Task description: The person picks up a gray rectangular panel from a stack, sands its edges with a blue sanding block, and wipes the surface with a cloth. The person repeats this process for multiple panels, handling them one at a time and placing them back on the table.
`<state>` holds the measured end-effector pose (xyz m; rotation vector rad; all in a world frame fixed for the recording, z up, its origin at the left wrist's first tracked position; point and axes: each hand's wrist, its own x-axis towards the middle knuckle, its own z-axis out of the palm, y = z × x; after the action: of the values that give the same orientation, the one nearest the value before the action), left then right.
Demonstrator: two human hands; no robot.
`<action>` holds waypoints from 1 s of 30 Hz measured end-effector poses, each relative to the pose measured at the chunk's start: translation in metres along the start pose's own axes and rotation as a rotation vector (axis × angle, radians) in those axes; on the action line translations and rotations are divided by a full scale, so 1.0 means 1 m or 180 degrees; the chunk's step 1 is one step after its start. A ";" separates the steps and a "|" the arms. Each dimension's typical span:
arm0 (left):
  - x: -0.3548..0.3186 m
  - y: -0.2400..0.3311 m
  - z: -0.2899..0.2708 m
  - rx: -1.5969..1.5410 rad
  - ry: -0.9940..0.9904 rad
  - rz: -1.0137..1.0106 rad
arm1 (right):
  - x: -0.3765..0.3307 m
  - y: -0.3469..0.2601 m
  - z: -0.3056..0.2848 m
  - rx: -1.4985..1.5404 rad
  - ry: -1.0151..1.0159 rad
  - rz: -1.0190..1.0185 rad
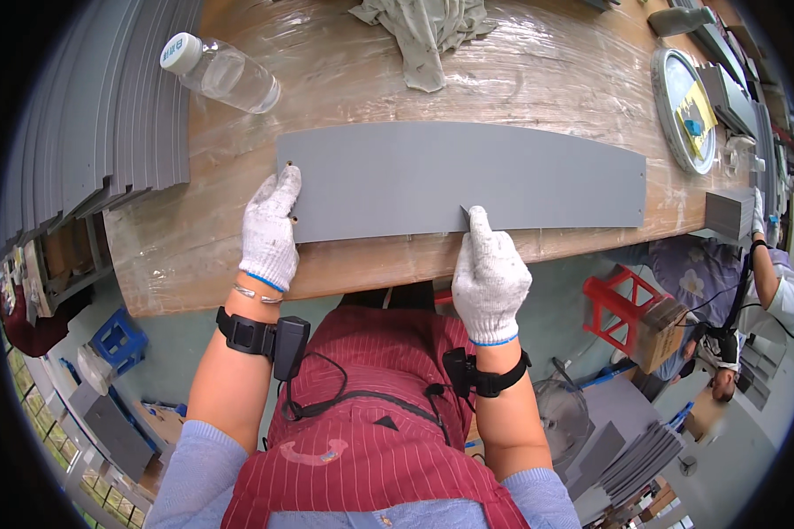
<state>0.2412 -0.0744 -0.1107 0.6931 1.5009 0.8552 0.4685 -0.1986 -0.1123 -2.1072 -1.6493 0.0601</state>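
Observation:
A long flat grey panel [450,176] lies on the plastic-wrapped table [556,97], its far edge slightly curved. Small holes show near its left and right ends. My left hand [269,225], in a white knit glove, grips the panel's left end with the fingers along that edge. At the near edge, right of the middle, is my right hand [490,273], also gloved and closed. From beside its index fingertip a small dark pointed blade [465,212] sticks out over the panel. The rest of that tool is hidden in the hand.
Tall stacks of grey panels [88,97] stand at the left. A clear bottle [220,75] lies beyond the panel, near a crumpled grey cloth [428,35]. To the right are a round lid [670,97] and a co-worker [776,282]. A red stool [622,309] is below the table edge.

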 end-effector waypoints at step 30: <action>0.006 0.002 -0.026 -0.1921 -0.1205 -0.0685 | 0.009 -0.081 0.034 0.0594 -0.0164 -0.0031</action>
<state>0.2146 -0.0714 -0.1121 0.2191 0.8886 0.8911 0.3870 -0.1651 -0.1096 -1.9722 -1.6161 0.2571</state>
